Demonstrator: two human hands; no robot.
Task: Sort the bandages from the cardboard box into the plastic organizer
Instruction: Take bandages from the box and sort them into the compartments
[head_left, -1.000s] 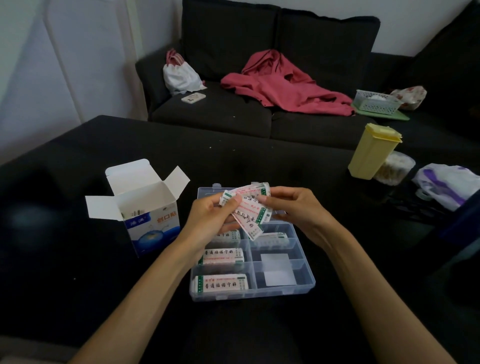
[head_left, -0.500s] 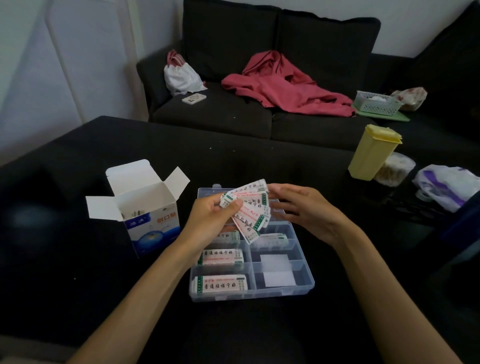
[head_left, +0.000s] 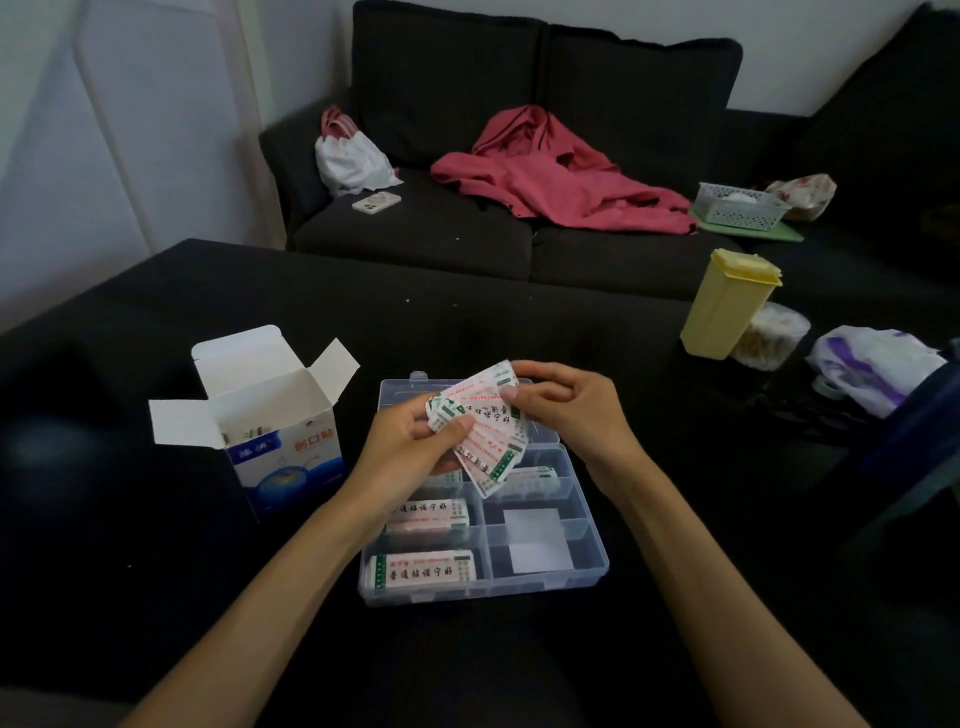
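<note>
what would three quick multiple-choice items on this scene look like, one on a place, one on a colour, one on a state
1. Where does the cardboard box stand relative to the plastic organizer?
A. to its left
B. to its right
C. inside it

2. What colour is the tall lidded container on the table's right side?
A. red
B. pale yellow
C. blue

3. How is the fan of bandages held?
A. lying loose on the table
B. tucked in the box
C. gripped in the left hand, with the right hand pinching its upper edge

Answers: 1 A, the box sits left of the organizer with its flaps open. 2 B, the container and its lid are pale yellow. 3 C, the left thumb presses the fan while the right fingertips pinch a strip at the top.
</note>
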